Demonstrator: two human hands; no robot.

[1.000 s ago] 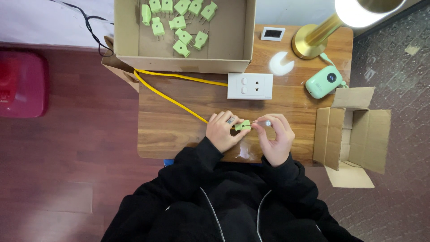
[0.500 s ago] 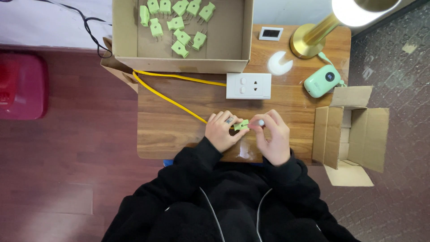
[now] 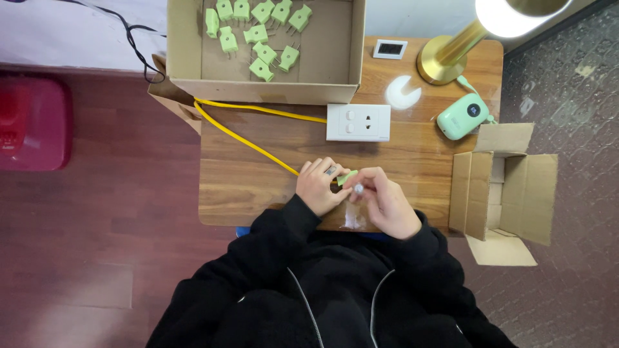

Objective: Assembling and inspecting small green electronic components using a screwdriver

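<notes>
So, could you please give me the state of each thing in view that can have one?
Left hand: closed on the green plug.
Right hand: pinching a small silvery tool against the plug.
Green plug: held between both hands.
Yellow cable: slack across the table.
Big carton: open, loose green plugs inside.
Small box: open.
Lamp: lit.

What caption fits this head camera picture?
Two hands, left hand and right hand, hold a green plug on a yellow cable.

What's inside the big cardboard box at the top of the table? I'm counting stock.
The big cardboard box holds about ten loose green plugs on its floor. Anything tucked under its near wall is hidden.
</notes>
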